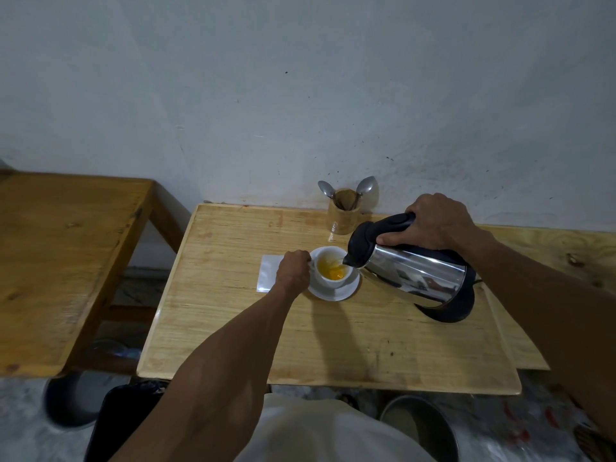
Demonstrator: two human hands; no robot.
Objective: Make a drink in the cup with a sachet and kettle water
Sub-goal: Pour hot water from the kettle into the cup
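Right hand (436, 221) tilts kettle (413, 271); left hand (293, 270) steadies cup (333, 273).

A scuffed, stained pale wall (300, 95) rises behind a light wooden table (233, 328), with a darker wooden table (66, 245) beyond its left edge and, below, what seems a mottled grey floor (20, 428).

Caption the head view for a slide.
Right hand tilts kettle over orange drink in cup; left hand steadies it.

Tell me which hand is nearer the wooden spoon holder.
Right. The right hand grips the kettle handle just beside the spoon holder; the left hand steadies the cup, farther forward.
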